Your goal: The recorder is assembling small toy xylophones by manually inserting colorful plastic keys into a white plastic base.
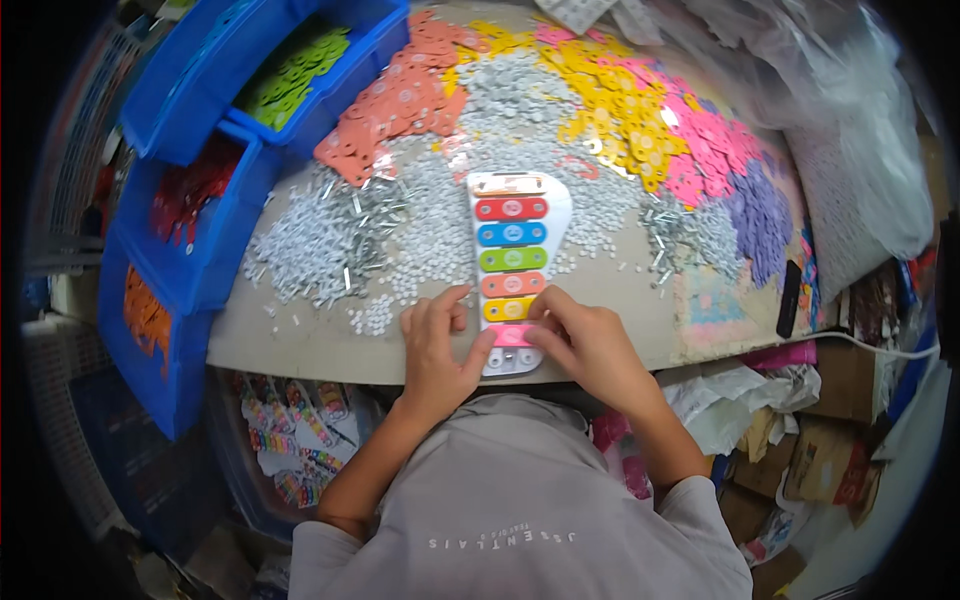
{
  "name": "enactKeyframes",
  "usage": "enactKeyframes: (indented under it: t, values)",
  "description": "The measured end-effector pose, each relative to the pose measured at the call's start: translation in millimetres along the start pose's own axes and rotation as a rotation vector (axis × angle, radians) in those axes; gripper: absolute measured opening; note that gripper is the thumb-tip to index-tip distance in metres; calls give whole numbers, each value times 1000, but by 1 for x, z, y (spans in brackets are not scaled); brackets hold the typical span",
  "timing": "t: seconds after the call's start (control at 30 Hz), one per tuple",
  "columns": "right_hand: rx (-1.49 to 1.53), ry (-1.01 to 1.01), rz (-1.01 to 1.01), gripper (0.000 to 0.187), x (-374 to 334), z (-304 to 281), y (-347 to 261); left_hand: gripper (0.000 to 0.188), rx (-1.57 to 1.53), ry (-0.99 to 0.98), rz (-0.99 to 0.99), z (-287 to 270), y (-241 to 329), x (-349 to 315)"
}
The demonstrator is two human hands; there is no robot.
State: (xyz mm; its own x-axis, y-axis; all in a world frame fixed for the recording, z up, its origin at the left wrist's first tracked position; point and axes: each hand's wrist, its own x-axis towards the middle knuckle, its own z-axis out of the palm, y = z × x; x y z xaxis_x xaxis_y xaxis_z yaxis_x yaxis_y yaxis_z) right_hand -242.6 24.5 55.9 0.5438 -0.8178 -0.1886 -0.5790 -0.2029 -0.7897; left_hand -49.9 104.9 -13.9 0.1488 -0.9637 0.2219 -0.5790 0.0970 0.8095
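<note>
Spanning most of the view, the counter [300, 340] carries heaps of small parts. Stacked blue bins [190, 250] stand at its left edge, holding green, red and orange pieces. A large clear plastic bag [860, 170] lies at the far right. Along the far side of the counter, coloured flat bars lie in piles: orange bars [395, 105], yellow bars [610, 100], pink bars [715, 140] and purple bars [765, 215]. Grey-white pegs and screws [320, 240] are spread across the middle of the counter, on both sides of the toy.

The toy xylophone [515, 270] lies flat at the near centre of the counter, with its white base pointing away from the person. It carries bars in this order from far to near: copper, red, blue, green, orange, yellow, pink. Its near end sits at the counter edge.

The left hand [435, 350] rests on the counter just beside the near left side of the xylophone. Its fingers are spread slightly apart, and the thumb touches the near end of the base. The right hand [590, 345] sits on the near right side. Its fingers are curled together, with the tips pressing on the pink bar [508, 335]. Neither hand is clamped around any part.
</note>
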Motion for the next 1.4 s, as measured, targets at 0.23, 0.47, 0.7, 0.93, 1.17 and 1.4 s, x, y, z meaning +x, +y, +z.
enactKeyframes:
  t: [0.23,0.47,0.7,0.93,1.17,1.4]
  values:
    - [124,11,146,28,-4,2,34,55,21,-7,-10,2,2,3]
    - [-380,870,134,14,3,-91,112,42,-90,61,-154,-4,-16,-13]
    - [-700,889,358,27,15,-211,235,23,25,18,-83,-6,-11,-5]
    - [-554,698,483,36,33,-243,266,21,-2,123,-80,0,-13,-4]
    - [-610,674,465,41,39,-262,288,20,-3,119,-59,-2,-9,-2]
    - [-542,611,423,38,42,-271,296,22,-27,136,-28,-2,-13,-3]
